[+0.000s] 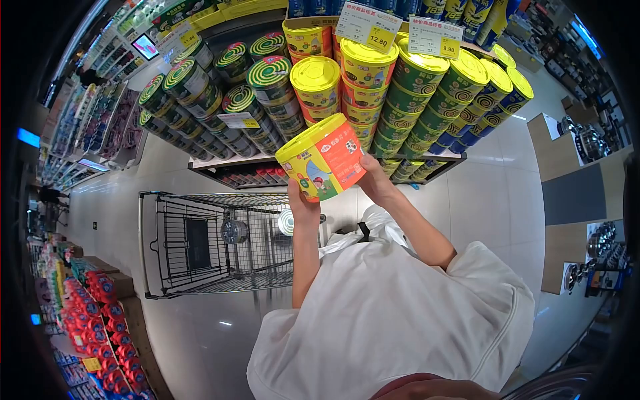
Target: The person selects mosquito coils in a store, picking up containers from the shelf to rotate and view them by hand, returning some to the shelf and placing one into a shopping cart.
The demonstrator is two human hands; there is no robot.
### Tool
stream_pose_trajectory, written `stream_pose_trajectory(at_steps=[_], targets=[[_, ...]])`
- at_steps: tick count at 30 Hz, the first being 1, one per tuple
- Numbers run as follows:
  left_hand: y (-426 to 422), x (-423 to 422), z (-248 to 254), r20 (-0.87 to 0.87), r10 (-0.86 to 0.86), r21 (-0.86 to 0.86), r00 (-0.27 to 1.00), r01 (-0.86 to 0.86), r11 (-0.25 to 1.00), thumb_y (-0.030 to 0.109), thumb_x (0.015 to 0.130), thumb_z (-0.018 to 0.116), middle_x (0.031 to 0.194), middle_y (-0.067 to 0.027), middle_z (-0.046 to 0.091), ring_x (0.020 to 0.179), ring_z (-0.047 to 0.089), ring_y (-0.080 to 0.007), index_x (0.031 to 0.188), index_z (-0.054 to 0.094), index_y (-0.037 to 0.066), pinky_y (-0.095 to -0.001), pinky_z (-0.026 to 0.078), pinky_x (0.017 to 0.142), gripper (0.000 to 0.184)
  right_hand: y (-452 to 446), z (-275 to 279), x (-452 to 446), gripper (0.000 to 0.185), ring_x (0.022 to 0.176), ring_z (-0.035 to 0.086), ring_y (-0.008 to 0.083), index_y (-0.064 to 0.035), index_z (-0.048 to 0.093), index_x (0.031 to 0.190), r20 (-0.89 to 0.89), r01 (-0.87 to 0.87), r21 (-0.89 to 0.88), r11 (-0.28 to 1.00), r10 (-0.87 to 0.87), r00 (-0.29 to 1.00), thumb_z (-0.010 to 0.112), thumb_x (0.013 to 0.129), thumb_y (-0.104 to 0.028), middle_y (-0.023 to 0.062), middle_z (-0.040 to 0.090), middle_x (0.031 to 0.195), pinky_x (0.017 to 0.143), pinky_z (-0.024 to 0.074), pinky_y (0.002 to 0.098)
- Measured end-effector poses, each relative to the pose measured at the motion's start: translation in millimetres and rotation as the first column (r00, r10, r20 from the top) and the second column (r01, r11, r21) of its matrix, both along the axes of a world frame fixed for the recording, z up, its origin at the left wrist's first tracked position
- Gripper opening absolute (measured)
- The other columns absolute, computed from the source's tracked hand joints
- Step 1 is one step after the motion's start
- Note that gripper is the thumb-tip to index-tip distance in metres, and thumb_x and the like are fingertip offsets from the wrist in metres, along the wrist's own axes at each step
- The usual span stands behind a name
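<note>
A round tub (323, 158) with a yellow lid and a yellow and orange label is held tilted in front of the stacked display. My left hand (305, 200) grips its lower left side, and my right hand (377, 180) grips its right side. Just behind it stand stacks of similar yellow-lidded tubs (316, 75). Green-labelled tubs (420, 63) with yellow lids are stacked to the right, and dark green tins (269, 72) with coil-patterned lids to the left.
A metal shopping cart (207, 247) stands at the left with a few round tins in it. Price signs (369, 28) stand over the display. Red bottles (100, 287) are stacked at the lower left. Metal cookware (590, 141) is on a counter at the right.
</note>
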State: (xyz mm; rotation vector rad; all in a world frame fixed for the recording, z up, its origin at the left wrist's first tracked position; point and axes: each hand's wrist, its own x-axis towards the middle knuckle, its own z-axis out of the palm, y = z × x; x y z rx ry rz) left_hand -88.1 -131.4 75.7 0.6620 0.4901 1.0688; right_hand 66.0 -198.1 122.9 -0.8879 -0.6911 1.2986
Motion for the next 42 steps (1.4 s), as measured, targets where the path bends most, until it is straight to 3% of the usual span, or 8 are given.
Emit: stream_pose_trajectory(at_steps=[2, 11, 14, 16, 22, 27, 34, 42], targets=[[1.4, -1.3, -14.0, 0.189, -0.120, -0.035, 0.975, 0.128, 0.991, 0.058, 0.085, 0.055, 0.135, -0.0031, 0.047, 0.123, 0.046, -0.0191, 0.137, 0.040, 0.012, -0.0391, 0.036, 0.102, 0.071, -1.5, 3.9, -4.2, 0.079, 0.118, 0.049, 0.0160, -0.0062, 0.039, 0.134, -0.034, -0.016, -0.025, 1.000, 0.015, 0.999, 0.060, 0.079, -0.059, 0.0055, 0.053, 0.127, 0.101, 0.0360, 0.0346], [10.1, 10.2, 10.6, 0.064, 0.016, -0.048, 0.998, -0.013, 0.999, 0.053, 0.081, 0.063, 0.128, -0.0049, 0.052, 0.119, 0.050, -0.0206, 0.135, 0.040, 0.010, -0.0401, 0.040, 0.100, 0.073, 22.0, -13.8, 9.9, 0.063, 0.109, 0.047, 0.0132, 0.0015, 0.040, 0.133, 0.306, 0.125, 0.117, 0.985, -0.156, 0.939, 0.047, 0.094, -0.048, 0.0089, 0.054, 0.119, 0.095, 0.0368, 0.0271], [19.3, 10.2, 13.3, 0.085, 0.036, 0.062, 0.996, -0.041, 0.997, 0.029, 0.080, 0.072, 0.123, -0.0066, 0.054, 0.111, 0.055, -0.0188, 0.129, 0.044, 0.004, -0.0352, 0.045, 0.096, 0.061, 12.3, 7.7, 5.6, 0.065, 0.111, 0.049, 0.0137, 0.0028, 0.038, 0.133, 0.387, 0.187, 0.072, 0.980, -0.200, 0.900, 0.063, 0.088, -0.038, 0.0095, 0.054, 0.120, 0.095, 0.0394, 0.0281], [22.6, 12.5, 24.2, 0.033, 0.036, 0.093, 0.999, -0.039, 0.995, 0.022, 0.078, 0.074, 0.122, -0.0067, 0.055, 0.109, 0.056, -0.0181, 0.128, 0.043, 0.004, -0.0337, 0.046, 0.095, 0.061, 8.6, 17.3, 1.6, 0.083, 0.120, 0.046, 0.0170, 0.0021, 0.031, 0.139, 0.547, 0.127, 0.080, 0.989, -0.151, 0.824, 0.074, 0.079, -0.036, 0.0107, 0.050, 0.129, 0.103, 0.0355, 0.0318], [24.5, 23.4, 48.2, -0.107, 0.063, 0.198, 0.992, -0.041, 0.979, 0.014, 0.071, 0.080, 0.119, -0.0074, 0.055, 0.105, 0.058, -0.0173, 0.130, 0.039, 0.003, -0.0306, 0.047, 0.091, 0.072, 17.0, 4.9, 19.4, 0.087, 0.110, 0.053, 0.0157, 0.0015, 0.034, 0.136, 0.318, 0.093, 0.097, 0.991, -0.119, 0.941, 0.083, 0.070, -0.026, 0.0095, 0.054, 0.122, 0.095, 0.0426, 0.0306], [25.6, 32.0, 66.8, -0.331, 0.139, 0.440, 0.933, 0.023, 0.898, 0.010, 0.064, 0.085, 0.116, -0.0099, 0.054, 0.105, 0.057, -0.0175, 0.125, 0.038, 0.003, -0.0300, 0.048, 0.089, 0.077, 24.4, 1.0, 30.8, 0.088, 0.113, 0.051, 0.0168, 0.0012, 0.033, 0.137, 0.378, 0.098, 0.170, 0.981, -0.157, 0.912, 0.083, 0.069, -0.024, 0.0099, 0.053, 0.124, 0.098, 0.0411, 0.0318], [56.7, 55.0, 51.4, -0.202, 0.207, 0.466, 0.957, -0.091, 0.880, 0.011, 0.061, 0.086, 0.121, -0.0095, 0.047, 0.111, 0.051, -0.0186, 0.128, 0.035, 0.003, -0.0330, 0.044, 0.094, 0.085, 34.8, 15.7, 36.9, 0.085, 0.127, 0.042, 0.0204, 0.0007, 0.028, 0.143, 0.373, 0.147, 0.235, 0.961, -0.229, 0.899, 0.077, 0.076, -0.020, 0.0138, 0.044, 0.137, 0.107, 0.0331, 0.0337], [121.6, 94.3, 55.1, -0.167, 0.400, 0.657, 0.901, -0.201, 0.726, 0.016, 0.059, 0.088, 0.128, -0.0121, 0.040, 0.120, 0.043, -0.0226, 0.136, 0.025, 0.002, -0.0352, 0.039, 0.100, 0.100, 7.1, -55.6, 74.0, 0.067, 0.133, 0.038, 0.0281, 0.0020, 0.033, 0.140, 0.452, 0.269, 0.113, 0.956, -0.291, 0.843, 0.066, 0.086, -0.018, 0.0206, 0.041, 0.141, 0.109, 0.0306, 0.0379]])
